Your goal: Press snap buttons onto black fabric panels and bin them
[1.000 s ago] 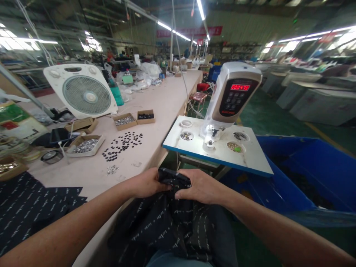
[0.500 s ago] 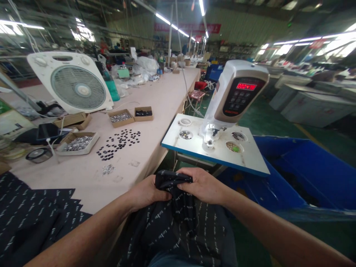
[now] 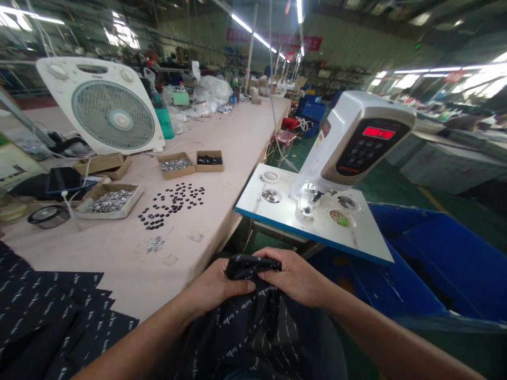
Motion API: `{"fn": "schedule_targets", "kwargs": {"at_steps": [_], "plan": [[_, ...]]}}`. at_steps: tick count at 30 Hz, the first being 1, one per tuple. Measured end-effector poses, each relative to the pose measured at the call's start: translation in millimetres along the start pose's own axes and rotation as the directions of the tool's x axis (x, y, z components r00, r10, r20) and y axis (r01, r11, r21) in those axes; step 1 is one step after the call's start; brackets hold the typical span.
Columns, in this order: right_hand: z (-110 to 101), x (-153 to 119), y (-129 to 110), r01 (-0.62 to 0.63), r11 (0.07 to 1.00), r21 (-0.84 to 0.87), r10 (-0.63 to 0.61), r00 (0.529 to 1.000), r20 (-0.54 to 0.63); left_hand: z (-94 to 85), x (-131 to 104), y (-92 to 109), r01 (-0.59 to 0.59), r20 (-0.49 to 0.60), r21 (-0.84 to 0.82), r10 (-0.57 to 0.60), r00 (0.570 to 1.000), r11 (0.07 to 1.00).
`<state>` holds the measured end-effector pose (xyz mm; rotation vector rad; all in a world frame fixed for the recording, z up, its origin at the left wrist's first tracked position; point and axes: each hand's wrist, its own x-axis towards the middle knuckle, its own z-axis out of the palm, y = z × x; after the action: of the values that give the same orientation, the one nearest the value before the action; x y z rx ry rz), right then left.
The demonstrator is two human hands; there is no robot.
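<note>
A dark fabric with white print (image 3: 245,316) hangs over my lap, its upper edge folded and bunched between my hands. My left hand (image 3: 219,285) grips the left side of that fold, thumb on top. On the other side my right hand (image 3: 291,274) pinches the fold between thumb and fingers. Just beyond my hands stands a white press machine (image 3: 340,137) with a red display, on a white board with a blue edge (image 3: 273,219). Its lower die (image 3: 304,211) has no fabric on it.
The long table (image 3: 190,274) at left bears black buttons (image 3: 154,216), small silver pieces (image 3: 156,244), boxes of metal parts (image 3: 113,202), a fan (image 3: 114,113) and a stack of printed dark fabric (image 3: 59,311). A blue bin (image 3: 447,253) stands at right.
The view has shifted slightly, so the machine appears farther right and a little lower. Both hands still hold the fabric fold, now slightly lower and farther right in the view.
</note>
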<state>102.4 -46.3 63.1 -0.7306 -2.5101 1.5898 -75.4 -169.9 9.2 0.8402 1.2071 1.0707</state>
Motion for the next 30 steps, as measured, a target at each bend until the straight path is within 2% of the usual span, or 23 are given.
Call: {"fn": "schedule_targets", "kwargs": {"at_steps": [3, 5, 8, 10, 12, 16, 18, 20, 22, 25, 30], "plan": [[-17, -2, 3, -0.041, 0.999, -0.011, 0.042, 0.995, 0.094, 3.6, 11, -5, -0.121, 0.067, 0.169, 0.111, 0.992, 0.978], [-31, 4, 2, -0.031, 0.998, 0.048, 0.023, 0.986, 0.164, 8.4, 21, -13, -0.188, 0.088, 0.258, 0.171, 0.981, 0.948], [-40, 36, -6, 0.013, 0.987, 0.162, -0.036, 0.99, 0.139, 16.1, 37, -30, -0.279, 0.041, 0.476, 0.296, 0.954, 0.834], [-34, 73, -12, 0.054, 0.994, 0.093, -0.061, 0.996, 0.068, 18.4, 47, -43, -0.335, 0.066, 0.582, 0.367, 0.928, 0.741], [-20, 120, -13, 0.098, 0.991, -0.089, -0.098, 0.995, 0.008, 16.8, 57, -57, -0.363, 0.133, 0.653, 0.371, 0.919, 0.665], [10, 220, 2, 0.132, 0.902, -0.411, -0.182, 0.98, -0.084, 5.4, 80, -81, -0.323, 0.246, 0.814, 0.218, 0.944, 0.483], [20, 261, 11, 0.12, 0.875, -0.469, -0.19, 0.976, -0.105, 1.0, 89, -88, -0.306, 0.264, 0.859, 0.157, 0.952, 0.411], [25, 289, 19, 0.104, 0.861, -0.498, -0.18, 0.978, -0.108, 1.0, 92, -90, -0.324, 0.293, 0.874, 0.14, 0.946, 0.362], [29, 304, 23, 0.094, 0.843, -0.53, -0.17, 0.981, -0.097, 5.8, 90, -88, -0.372, 0.341, 0.87, 0.148, 0.928, 0.323], [31, 311, 26, 0.102, 0.818, -0.566, -0.163, 0.985, -0.057, 17.1, 79, -82, -0.46, 0.431, 0.839, 0.162, 0.888, 0.291], [33, 315, 27, 0.091, 0.8, -0.594, -0.132, 0.991, -0.026, 30.6, 62, -81, -0.545, 0.54, 0.785, 0.107, 0.835, 0.294]]}}
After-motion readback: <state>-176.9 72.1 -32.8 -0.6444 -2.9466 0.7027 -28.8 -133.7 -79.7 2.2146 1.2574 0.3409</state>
